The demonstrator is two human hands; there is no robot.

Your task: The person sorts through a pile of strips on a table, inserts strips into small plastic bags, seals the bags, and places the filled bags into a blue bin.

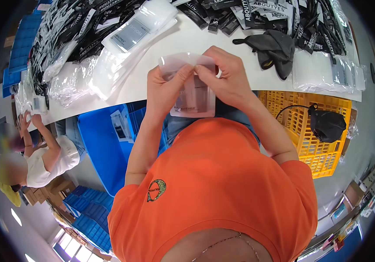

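One held pouch (194, 100), one yellow crate (306, 153)

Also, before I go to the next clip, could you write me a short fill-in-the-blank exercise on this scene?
1. The left hand and right hand hold a clear pouch in front of a shirt coloured ____.
2. The crate at the table's right side is ____.
3. The open bin on the left is ____.
4. The black packets on the table bear the brand word ____.

Missing words: orange; yellow; blue; ABOUTYES.
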